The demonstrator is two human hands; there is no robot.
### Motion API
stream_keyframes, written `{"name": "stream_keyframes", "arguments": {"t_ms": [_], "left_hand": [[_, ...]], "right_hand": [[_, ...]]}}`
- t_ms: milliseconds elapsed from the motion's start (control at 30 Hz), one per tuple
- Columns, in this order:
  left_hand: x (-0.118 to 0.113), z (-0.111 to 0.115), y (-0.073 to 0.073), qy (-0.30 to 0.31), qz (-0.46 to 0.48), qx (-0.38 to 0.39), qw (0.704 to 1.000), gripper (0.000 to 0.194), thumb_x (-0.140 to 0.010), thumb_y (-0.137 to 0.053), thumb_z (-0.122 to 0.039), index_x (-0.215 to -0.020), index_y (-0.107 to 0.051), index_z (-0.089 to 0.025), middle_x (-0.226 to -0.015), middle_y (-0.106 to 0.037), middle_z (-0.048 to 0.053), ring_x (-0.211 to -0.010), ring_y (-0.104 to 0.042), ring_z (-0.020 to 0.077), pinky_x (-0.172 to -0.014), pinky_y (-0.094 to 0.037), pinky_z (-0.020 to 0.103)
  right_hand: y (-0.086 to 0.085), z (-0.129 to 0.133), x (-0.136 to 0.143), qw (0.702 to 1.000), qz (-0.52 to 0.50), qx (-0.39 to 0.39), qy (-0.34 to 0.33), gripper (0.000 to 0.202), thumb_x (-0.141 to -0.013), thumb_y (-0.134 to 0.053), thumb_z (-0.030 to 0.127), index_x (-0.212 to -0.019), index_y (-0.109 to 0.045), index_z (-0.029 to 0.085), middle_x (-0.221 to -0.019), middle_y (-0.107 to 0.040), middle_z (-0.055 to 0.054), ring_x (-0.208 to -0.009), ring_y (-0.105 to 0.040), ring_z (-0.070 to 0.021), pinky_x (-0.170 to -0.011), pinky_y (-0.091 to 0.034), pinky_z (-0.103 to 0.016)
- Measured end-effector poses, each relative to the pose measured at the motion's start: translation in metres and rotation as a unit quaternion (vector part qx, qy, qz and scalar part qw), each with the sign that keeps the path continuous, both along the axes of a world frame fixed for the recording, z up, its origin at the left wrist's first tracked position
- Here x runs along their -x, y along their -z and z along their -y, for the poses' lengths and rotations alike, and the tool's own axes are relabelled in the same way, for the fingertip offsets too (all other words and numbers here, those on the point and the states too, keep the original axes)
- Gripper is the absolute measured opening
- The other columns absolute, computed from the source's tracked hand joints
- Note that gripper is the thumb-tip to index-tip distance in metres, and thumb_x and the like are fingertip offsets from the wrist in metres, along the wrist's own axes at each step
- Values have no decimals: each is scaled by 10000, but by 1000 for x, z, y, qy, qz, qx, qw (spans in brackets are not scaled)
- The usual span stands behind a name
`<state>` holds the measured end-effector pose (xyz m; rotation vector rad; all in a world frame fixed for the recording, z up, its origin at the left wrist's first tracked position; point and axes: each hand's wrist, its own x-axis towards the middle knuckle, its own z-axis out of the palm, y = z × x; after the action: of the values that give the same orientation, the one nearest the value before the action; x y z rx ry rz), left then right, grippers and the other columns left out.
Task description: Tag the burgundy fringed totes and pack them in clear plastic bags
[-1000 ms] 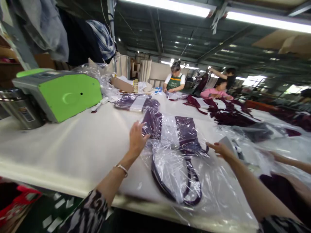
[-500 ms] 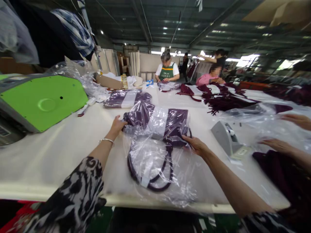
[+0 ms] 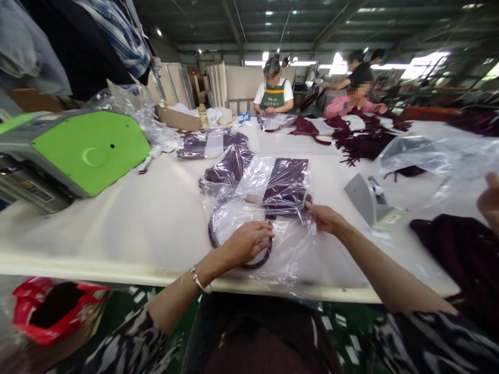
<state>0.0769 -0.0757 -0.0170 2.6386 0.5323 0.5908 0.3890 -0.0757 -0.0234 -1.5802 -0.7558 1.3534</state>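
Observation:
A dark purple handbag (image 3: 286,182) lies on the table inside a clear plastic bag (image 3: 249,179), with a white sheet wrapped around its middle. Its looped handles (image 3: 212,234) point toward me under the film. My left hand (image 3: 247,241) rests over the handles, palm down, fingers extended and slightly bent on the plastic. At the handbag's right lower corner, my right hand (image 3: 325,218) pinches the edge of the plastic bag between thumb and fingers. The bag's loose open end spreads toward the table's front edge.
A green-sided machine (image 3: 91,153) stands at the left, and a grey tape dispenser (image 3: 368,200) at the right. Behind lies another wrapped purple bag (image 3: 212,143). A co-worker's hand (image 3: 489,197) shows at the right edge, near dark purple fabric (image 3: 448,249). Other people work across the table.
My left hand has left the handbag's far left corner and come down and right onto the handles. My right hand stays at the right corner. The view has shifted slightly downward.

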Motion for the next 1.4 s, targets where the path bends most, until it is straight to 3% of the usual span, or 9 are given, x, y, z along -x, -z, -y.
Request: {"name": "stream_keyframes", "arguments": {"t_ms": [200, 333, 467, 733, 833, 967, 1133, 1267, 1400], "left_hand": [[14, 32, 11, 39, -55, -6, 998, 223, -923, -602, -241, -1127, -685, -208, -1305, -664, 53, -1303, -533, 214, -1151, -358, 382], [4, 49, 20, -24, -87, -51, 995, 202, -862, -624, -170, -1050, -680, -218, -1371, -609, 61, -1353, -469, 246, -1149, -332, 432], [-6, 54, 24, -89, -105, -90, 986, 185, -823, -622, -143, -988, -657, -220, -1366, -599, 63, -1369, -434, 268, -1159, -288, 484], [18, 41, 26, -165, -110, -126, 972, 143, -860, -611, -170, -988, -648, -225, -1387, -571, 51, -1366, -419, 270, -1144, -283, 481], [25, 41, 26, -107, -102, -173, 974, 104, -922, -568, -183, -989, -646, -203, -1342, -588, 78, -1321, -442, 245, -1100, -322, 426], [27, 40, 24, -58, -136, -156, 977, 109, -954, -538, -203, -917, -641, -193, -990, -675, 64, -979, -556, 205, -851, -410, 343], [34, 29, 20, -70, -140, -118, 981, 120, -933, -553, -187, -950, -667, -221, -972, -687, 42, -982, -545, 208, -842, -378, 351], [43, 31, 13, -58, -123, -80, 987, 74, -878, -615, -197, -921, -665, -230, -1002, -695, 21, -1035, -557, 205, -882, -374, 342], [49, 36, 12, -47, -98, -59, 992, 145, -814, -624, -134, -923, -654, -225, -1048, -690, 19, -1100, -556, 203, -950, -362, 334]], "right_hand": [[-1, 101, 27, 983, -130, 91, -93, 400, -798, -770, 476, -1003, -633, 160, -961, -751, -118, -804, -725, -209, -787, -588, -375], [11, 161, 64, 978, -117, 89, -145, 421, -702, -840, 497, -875, -680, 148, -892, -743, -72, -771, -706, -167, -746, -567, -291], [20, 183, 85, 985, -77, 75, -135, 475, -654, -842, 575, -743, -668, 142, -766, -729, -62, -691, -694, -153, -683, -554, -259], [19, 187, 81, 989, -44, 74, -123, 488, -605, -864, 585, -735, -659, 162, -738, -733, -80, -666, -713, -198, -647, -578, -296], [9, 183, 82, 998, 13, 24, -63, 662, -609, -854, 596, -1094, -665, 186, -709, -721, -42, -678, -715, -218, -667, -592, -321], [-12, 181, 87, 989, 110, -97, -27, 1121, -662, -790, 644, -1548, -273, 195, -627, -683, 16, -609, -684, -222, -654, -591, -354], [-39, 169, 84, 968, 140, -121, -172, 707, -790, -684, 620, -1343, -581, 193, -800, -739, -66, -789, -720, -239, -794, -589, -370], [-51, 153, 75, 914, 216, -119, -322, 452, -801, -708, 391, -1219, -656, 227, -1067, -741, -74, -964, -709, -230, -844, -565, -309], [-57, 136, 76, 845, 402, -217, -276, 193, -875, -606, 350, -1010, -713, 263, -909, -748, -33, -796, -704, -189, -757, -546, -276]]}}
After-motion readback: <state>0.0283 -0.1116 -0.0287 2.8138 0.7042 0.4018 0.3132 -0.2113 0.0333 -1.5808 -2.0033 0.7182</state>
